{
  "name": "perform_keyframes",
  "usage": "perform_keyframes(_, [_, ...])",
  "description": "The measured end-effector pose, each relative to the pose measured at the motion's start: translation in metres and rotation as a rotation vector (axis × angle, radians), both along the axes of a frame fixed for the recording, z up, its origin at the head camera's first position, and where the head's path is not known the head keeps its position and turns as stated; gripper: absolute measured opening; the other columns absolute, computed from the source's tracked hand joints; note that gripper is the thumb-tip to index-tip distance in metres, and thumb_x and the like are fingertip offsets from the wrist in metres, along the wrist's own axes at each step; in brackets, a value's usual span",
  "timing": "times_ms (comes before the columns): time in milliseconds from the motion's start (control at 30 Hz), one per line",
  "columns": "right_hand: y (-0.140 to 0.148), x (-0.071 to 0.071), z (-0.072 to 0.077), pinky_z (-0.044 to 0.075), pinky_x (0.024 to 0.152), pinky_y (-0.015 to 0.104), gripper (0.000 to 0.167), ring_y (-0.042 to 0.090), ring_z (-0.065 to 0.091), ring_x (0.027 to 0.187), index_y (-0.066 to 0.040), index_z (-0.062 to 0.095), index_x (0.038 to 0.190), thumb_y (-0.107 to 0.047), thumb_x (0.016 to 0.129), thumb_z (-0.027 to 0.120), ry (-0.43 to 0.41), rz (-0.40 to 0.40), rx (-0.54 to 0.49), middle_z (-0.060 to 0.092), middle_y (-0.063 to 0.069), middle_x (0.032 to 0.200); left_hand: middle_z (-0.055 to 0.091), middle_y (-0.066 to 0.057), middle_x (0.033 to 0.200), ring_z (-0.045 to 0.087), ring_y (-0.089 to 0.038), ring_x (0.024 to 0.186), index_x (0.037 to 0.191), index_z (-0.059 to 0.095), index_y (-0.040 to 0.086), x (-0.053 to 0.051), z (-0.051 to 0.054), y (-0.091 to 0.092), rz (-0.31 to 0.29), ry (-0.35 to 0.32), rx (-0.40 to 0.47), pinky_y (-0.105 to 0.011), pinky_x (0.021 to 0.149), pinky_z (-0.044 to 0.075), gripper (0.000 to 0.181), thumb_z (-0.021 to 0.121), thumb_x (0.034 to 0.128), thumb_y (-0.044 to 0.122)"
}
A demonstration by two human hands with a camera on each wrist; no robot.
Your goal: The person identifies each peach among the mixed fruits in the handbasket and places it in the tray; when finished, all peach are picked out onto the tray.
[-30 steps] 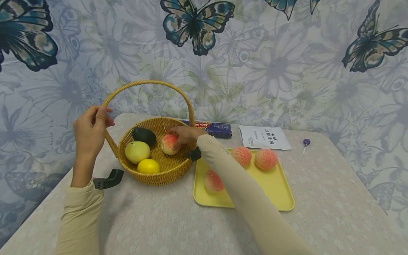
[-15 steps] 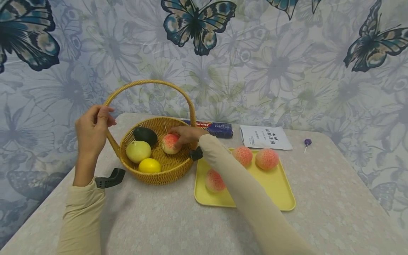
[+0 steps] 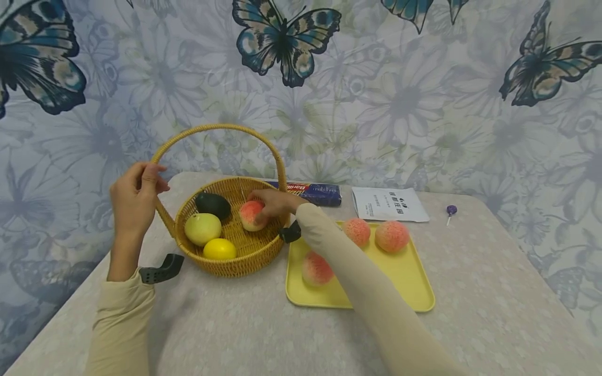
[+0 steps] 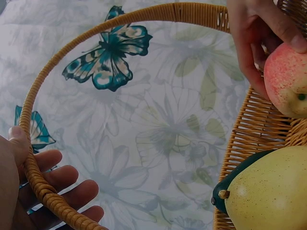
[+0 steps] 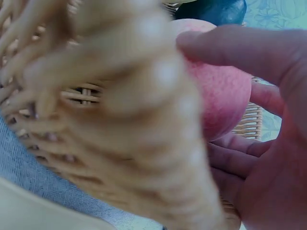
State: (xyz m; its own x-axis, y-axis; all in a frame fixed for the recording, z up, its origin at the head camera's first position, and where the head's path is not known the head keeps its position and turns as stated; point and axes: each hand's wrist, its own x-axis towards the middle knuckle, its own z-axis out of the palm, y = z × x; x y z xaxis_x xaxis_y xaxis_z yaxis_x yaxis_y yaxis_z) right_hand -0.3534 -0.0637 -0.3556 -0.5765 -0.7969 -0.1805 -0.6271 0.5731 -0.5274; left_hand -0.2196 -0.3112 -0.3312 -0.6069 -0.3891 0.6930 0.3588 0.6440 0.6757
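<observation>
My left hand (image 3: 134, 201) holds the left side of the wicker basket's handle (image 4: 45, 191), thumb on one side and fingers behind it. Inside the basket (image 3: 244, 267), my right hand (image 3: 277, 202) grips a pink and cream peach (image 3: 251, 215) between thumb and fingers. The right wrist view has the peach (image 5: 218, 96) partly covered by the blurred basket rim. Left of it in the basket lie a dark green avocado (image 3: 213, 206), a pale yellow-green round fruit (image 3: 203, 229) and a yellow lemon (image 3: 219, 249).
A yellow tray (image 3: 404, 282) to the right carries three peaches, one (image 3: 317, 269) partly behind the right sleeve. Behind are a blue Barilla pasta pack (image 3: 324, 194) and a white printed packet (image 3: 389, 204). A purple lollipop (image 3: 451, 210) lies at far right.
The view has shifted slightly. Both hands keep their places on the handle and the peach; otherwise nothing has visibly moved.
</observation>
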Motion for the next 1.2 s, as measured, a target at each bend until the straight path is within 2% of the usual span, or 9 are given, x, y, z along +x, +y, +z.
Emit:
perform_keyframes(233, [0.006, 0.002, 0.000, 0.045, 0.091, 0.029, 0.061, 0.019, 0.051, 0.116, -0.014, 0.042, 0.140, -0.017, 0.086, 0.069, -0.108, -0.053, -0.124, 0.046, 0.006, 0.138, 0.058, 0.015, 0.065, 0.058, 0.005, 0.062, 0.102, 0.069, 0.003, 0.000, -0.001, 0.000, 0.007, -0.015, 0.006, -0.010, 0.065, 0.043, 0.040, 0.049, 0.0996, 0.037])
perform_keyframes(433, [0.013, 0.004, 0.002, 0.045, 0.089, 0.028, 0.059, 0.018, 0.051, 0.113, -0.017, 0.041, 0.140, -0.021, 0.088, 0.067, -0.166, -0.046, -0.196, 0.049, 0.005, 0.132, 0.057, 0.016, 0.065, 0.058, 0.007, 0.063, 0.103, 0.069, 0.003, 0.000, -0.001, 0.000, 0.006, -0.017, 0.005, -0.009, 0.066, 0.043, 0.040, 0.049, 0.0997, 0.037])
perform_keyframes(567, [0.019, 0.006, 0.002, 0.046, 0.089, 0.028, 0.061, 0.017, 0.052, 0.111, -0.016, 0.039, 0.142, -0.024, 0.089, 0.067, -0.185, -0.015, -0.228, 0.050, 0.004, 0.131, 0.058, 0.016, 0.066, 0.058, 0.007, 0.063, 0.103, 0.069, 0.004, 0.000, -0.001, -0.002, 0.003, -0.017, 0.004, -0.009, 0.066, 0.043, 0.039, 0.049, 0.0998, 0.037])
perform_keyframes(700, [0.024, 0.008, 0.001, 0.046, 0.089, 0.028, 0.062, 0.015, 0.054, 0.110, -0.018, 0.038, 0.144, -0.027, 0.089, 0.066, -0.151, 0.007, -0.239, 0.051, 0.003, 0.130, 0.058, 0.013, 0.066, 0.058, 0.005, 0.064, 0.103, 0.069, 0.005, 0.001, -0.001, -0.003, 0.005, -0.030, 0.011, -0.010, 0.066, 0.043, 0.038, 0.049, 0.0996, 0.038])
perform_keyframes(800, [0.029, 0.013, 0.002, 0.047, 0.090, 0.028, 0.067, 0.015, 0.055, 0.110, -0.019, 0.035, 0.146, -0.029, 0.088, 0.067, -0.137, -0.018, -0.255, 0.050, 0.004, 0.133, 0.059, 0.010, 0.067, 0.058, 0.005, 0.064, 0.102, 0.069, 0.006, 0.001, -0.002, -0.003, 0.011, -0.036, 0.010, -0.010, 0.066, 0.043, 0.039, 0.048, 0.0994, 0.039])
perform_keyframes(933, [0.035, 0.017, 0.002, 0.048, 0.089, 0.030, 0.075, 0.016, 0.056, 0.110, -0.015, 0.030, 0.149, -0.029, 0.086, 0.068, -0.170, -0.064, -0.304, 0.047, 0.006, 0.136, 0.060, 0.007, 0.067, 0.058, 0.005, 0.063, 0.102, 0.069, 0.006, 0.000, -0.002, -0.003, 0.014, -0.036, 0.006, -0.010, 0.065, 0.043, 0.040, 0.048, 0.0993, 0.040])
perform_keyframes(1200, [0.042, 0.023, -0.004, 0.050, 0.087, 0.028, 0.065, 0.016, 0.058, 0.106, -0.015, 0.038, 0.143, -0.024, 0.086, 0.069, -0.207, -0.025, -0.356, 0.052, 0.006, 0.129, 0.059, 0.010, 0.066, 0.058, 0.004, 0.064, 0.102, 0.069, 0.005, 0.000, -0.002, -0.003, 0.003, -0.030, 0.009, -0.010, 0.066, 0.043, 0.039, 0.049, 0.0995, 0.038])
